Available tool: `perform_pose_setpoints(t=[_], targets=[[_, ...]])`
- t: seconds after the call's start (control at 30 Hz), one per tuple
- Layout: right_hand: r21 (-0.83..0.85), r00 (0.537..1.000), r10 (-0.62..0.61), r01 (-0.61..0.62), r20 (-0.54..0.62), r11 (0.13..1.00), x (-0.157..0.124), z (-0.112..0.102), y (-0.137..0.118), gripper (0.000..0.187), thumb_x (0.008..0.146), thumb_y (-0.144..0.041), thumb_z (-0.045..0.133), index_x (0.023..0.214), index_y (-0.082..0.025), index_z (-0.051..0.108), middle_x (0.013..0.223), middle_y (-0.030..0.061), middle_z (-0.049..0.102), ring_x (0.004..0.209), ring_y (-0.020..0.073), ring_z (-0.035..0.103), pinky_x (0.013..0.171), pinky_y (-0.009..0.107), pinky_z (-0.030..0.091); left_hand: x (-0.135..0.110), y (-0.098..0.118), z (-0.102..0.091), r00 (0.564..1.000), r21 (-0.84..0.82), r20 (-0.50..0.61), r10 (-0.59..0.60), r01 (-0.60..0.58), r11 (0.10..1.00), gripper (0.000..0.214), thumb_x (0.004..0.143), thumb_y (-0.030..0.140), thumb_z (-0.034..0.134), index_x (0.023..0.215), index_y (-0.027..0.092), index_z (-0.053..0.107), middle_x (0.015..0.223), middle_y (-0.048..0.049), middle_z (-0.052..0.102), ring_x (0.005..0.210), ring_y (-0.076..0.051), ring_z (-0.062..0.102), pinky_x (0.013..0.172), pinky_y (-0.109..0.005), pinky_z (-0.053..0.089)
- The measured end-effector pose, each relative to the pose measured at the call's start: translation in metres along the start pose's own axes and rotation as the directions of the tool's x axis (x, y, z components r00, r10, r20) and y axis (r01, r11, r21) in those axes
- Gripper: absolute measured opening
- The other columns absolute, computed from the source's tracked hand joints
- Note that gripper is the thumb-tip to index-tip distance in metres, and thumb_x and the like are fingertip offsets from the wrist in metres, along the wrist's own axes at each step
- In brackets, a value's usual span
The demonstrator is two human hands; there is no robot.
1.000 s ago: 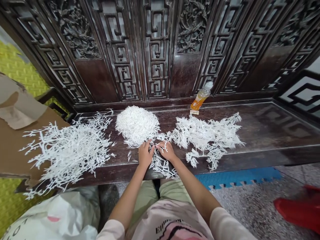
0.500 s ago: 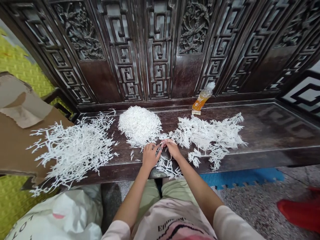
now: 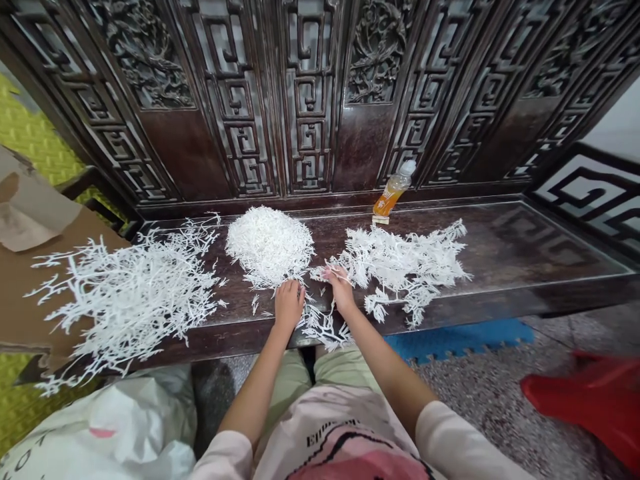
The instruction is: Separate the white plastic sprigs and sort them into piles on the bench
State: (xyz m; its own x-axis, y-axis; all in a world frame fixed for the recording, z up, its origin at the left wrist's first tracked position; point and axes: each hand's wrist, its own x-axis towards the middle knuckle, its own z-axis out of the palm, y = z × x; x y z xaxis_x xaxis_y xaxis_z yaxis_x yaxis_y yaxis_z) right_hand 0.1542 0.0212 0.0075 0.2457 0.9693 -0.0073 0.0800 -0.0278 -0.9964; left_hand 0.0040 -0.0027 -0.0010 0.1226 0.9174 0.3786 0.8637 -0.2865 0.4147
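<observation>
Left grip [image 3: 289, 307] back — right [image 3: 341, 288] pinching sprig [image 3: 327, 271]

Left hand [image 3: 289, 308] low and palm down, fingers close together and angled forward, knuckles gently arched. Right hand [image 3: 341, 288] just beside it and slightly farther forward, wrist bent, thumb and fingertips drawn into a narrow pinch. Left forearm [image 3: 256, 393] and right forearm [image 3: 387, 363] slanting inward toward each other, hands near but not touching.
</observation>
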Motion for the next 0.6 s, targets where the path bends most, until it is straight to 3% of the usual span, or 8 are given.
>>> perform_pose_setpoints(t=[0.13,0.17,0.27,0.33,0.4,0.5,0.53,0.6], targets=[[-0.022,0.968,0.065,-0.073,-0.240,0.997,0.012,-0.035,-0.022,0.038,0.073,-0.041,0.047,0.102,-0.017,0.049,0.106,0.0077,0.059,0.090,0.0181,0.058,0.076,0.029,0.044,0.000,-0.001,0.000,1.000,-0.031,-0.024,0.002,-0.003,1.000,0.016,0.083,0.029,0.039,0.077,0.019,0.050,0.075,-0.0045,0.056,0.076,-0.018,0.049,0.071,-0.032,0.035],[-0.040,0.962,0.103,-0.117,-0.252,0.992,0.014,-0.046,-0.027,0.039,0.072,-0.042,0.049,0.101,-0.016,0.050,0.103,0.0084,0.060,0.088,0.0186,0.059,0.074,0.029,0.045,-0.001,-0.001,0.000,0.999,-0.042,-0.048,-0.001,-0.001,0.999,0.016,0.083,0.030,0.040,0.078,0.019,0.050,0.076,-0.0049,0.056,0.076,-0.018,0.050,0.071,-0.032,0.035],[-0.205,0.970,0.244,-0.243,-0.019,0.948,0.017,-0.079,-0.041,0.037,0.067,-0.046,0.056,0.086,-0.016,0.058,0.083,0.0089,0.065,0.077,0.0212,0.060,0.067,0.031,0.045,-0.004,-0.002,-0.002,0.988,-0.087,-0.152,-0.029,0.016,0.996,0.017,0.083,0.031,0.040,0.082,0.018,0.051,0.081,-0.0065,0.057,0.078,-0.018,0.050,0.073,-0.031,0.036],[-0.286,0.939,0.318,-0.271,0.134,0.919,0.018,-0.095,-0.049,0.034,0.063,-0.046,0.061,0.076,-0.015,0.059,0.075,0.0091,0.064,0.074,0.0217,0.059,0.066,0.032,0.045,-0.006,-0.003,-0.004,0.974,-0.127,-0.218,-0.059,0.031,0.991,0.018,0.083,0.032,0.039,0.082,0.017,0.050,0.081,-0.0072,0.056,0.079,-0.018,0.050,0.074,-0.031,0.037],[-0.275,0.930,0.329,-0.276,0.167,0.921,0.018,-0.107,-0.059,0.034,0.062,-0.044,0.062,0.077,-0.013,0.058,0.078,0.0098,0.063,0.073,0.0210,0.059,0.066,0.032,0.045,-0.007,-0.004,-0.005,0.960,-0.169,-0.260,-0.103,0.060,0.984,0.019,0.084,0.032,0.039,0.082,0.017,0.050,0.081,-0.0074,0.055,0.079,-0.017,0.049,0.074,-0.030,0.038],[-0.203,0.981,0.182,-0.191,-0.063,0.960,0.016,-0.115,-0.077,0.038,0.064,-0.033,0.061,0.096,-0.015,0.052,0.097,0.0111,0.056,0.081,0.0202,0.058,0.069,0.034,0.045,-0.007,-0.005,-0.005,0.950,-0.213,-0.268,-0.161,0.105,0.971,0.021,0.084,0.034,0.038,0.082,0.017,0.050,0.081,-0.0072,0.053,0.079,-0.017,0.049,0.073,-0.030,0.039],[-0.202,0.980,0.090,-0.126,-0.180,0.971,0.013,-0.116,-0.085,0.040,0.065,-0.028,0.059,0.102,-0.016,0.049,0.105,0.0113,0.052,0.085,0.0203,0.056,0.071,0.035,0.045,-0.007,-0.005,-0.005,0.951,-0.220,-0.259,-0.167,0.110,0.969,0.021,0.084,0.034,0.039,0.082,0.017,0.050,0.080,-0.0070,0.053,0.078,-0.017,0.049,0.073,-0.030,0.040],[-0.266,0.922,-0.132,0.033,-0.365,0.964,0.001,-0.110,-0.099,0.042,0.066,-0.019,0.053,0.107,-0.019,0.046,0.114,0.0110,0.044,0.096,0.0208,0.051,0.078,0.038,0.042,-0.007,-0.004,-0.005,0.958,-0.225,-0.236,-0.162,0.109,0.968,0.022,0.083,0.036,0.039,0.082,0.017,0.050,0.079,-0.0066,0.052,0.077,-0.017,0.049,0.072,-0.029,0.040]])
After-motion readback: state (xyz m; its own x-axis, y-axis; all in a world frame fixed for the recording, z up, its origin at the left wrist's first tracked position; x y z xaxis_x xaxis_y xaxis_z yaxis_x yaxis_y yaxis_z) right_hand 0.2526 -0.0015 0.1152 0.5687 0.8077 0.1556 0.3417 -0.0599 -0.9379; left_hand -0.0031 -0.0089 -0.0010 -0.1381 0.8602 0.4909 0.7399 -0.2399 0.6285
